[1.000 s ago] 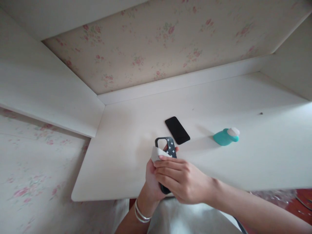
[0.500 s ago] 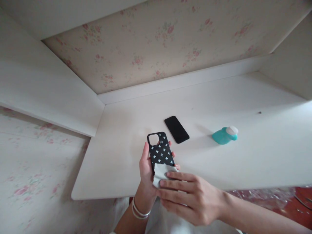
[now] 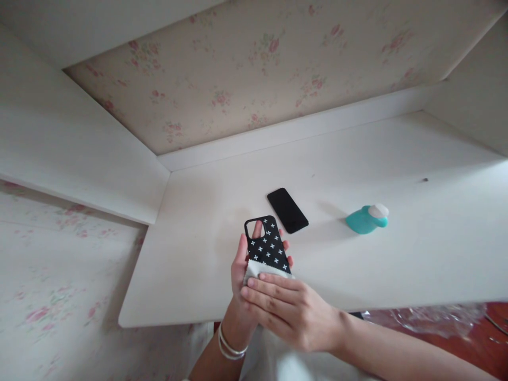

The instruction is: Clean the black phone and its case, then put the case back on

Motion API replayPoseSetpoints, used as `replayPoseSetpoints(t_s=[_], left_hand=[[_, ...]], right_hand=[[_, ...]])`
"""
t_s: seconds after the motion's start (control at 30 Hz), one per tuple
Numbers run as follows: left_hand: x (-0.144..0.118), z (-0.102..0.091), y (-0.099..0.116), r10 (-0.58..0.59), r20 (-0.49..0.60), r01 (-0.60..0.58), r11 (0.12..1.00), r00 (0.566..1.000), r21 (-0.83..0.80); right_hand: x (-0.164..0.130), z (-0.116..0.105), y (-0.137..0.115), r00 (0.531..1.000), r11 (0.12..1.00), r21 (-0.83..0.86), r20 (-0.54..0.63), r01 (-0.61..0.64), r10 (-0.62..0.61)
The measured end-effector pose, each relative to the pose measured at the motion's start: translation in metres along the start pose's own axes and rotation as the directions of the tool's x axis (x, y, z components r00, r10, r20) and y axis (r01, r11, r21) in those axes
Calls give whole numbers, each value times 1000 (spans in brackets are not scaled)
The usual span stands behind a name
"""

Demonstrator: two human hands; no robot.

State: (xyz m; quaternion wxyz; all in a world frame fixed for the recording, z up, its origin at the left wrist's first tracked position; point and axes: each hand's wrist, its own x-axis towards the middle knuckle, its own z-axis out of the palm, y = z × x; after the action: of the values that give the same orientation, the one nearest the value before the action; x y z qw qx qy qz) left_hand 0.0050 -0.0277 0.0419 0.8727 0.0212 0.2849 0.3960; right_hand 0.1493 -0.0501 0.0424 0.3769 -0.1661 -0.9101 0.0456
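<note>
A black phone case with white crosses and a square camera cutout rests in my left hand. The thumb lies along its left edge, fingertips show at its right edge, and one finger is visible through the cutout. My right hand presses a pale grey cloth with a zigzag edge flat on the lower part of the case, covering it. Beyond the case, a black smartphone lies screen up on the white desk.
To the right stands a teal bottle with a white cap. A tiny dark object lies farther right. White panels and a floral-papered wall enclose the desk. Clear plastic wrapping sits below the front edge.
My right hand has moved left and slightly up with the cloth across the case. My left hand and the case have shifted slightly right, and a finger now shows more in the cutout.
</note>
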Motion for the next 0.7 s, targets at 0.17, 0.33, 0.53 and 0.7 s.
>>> replayPoseSetpoints(t_s=[0.17,0.33,0.53,0.7], left_hand=[[-1,14,1,141,-38,-144,985,989,-93],[-1,23,-1,169,-47,-172,982,984,-74],[1,18,-12,105,-53,-110,989,993,-98],[0,12,-18,88,-13,-89,992,996,-89]], right_hand=[[-17,-13,12,998,1000,-20,58,2,-1],[-29,-16,13,997,999,-41,71,-31,34],[-20,-5,13,986,991,-31,92,-133,136],[1,-8,24,954,971,-13,186,-237,235]])
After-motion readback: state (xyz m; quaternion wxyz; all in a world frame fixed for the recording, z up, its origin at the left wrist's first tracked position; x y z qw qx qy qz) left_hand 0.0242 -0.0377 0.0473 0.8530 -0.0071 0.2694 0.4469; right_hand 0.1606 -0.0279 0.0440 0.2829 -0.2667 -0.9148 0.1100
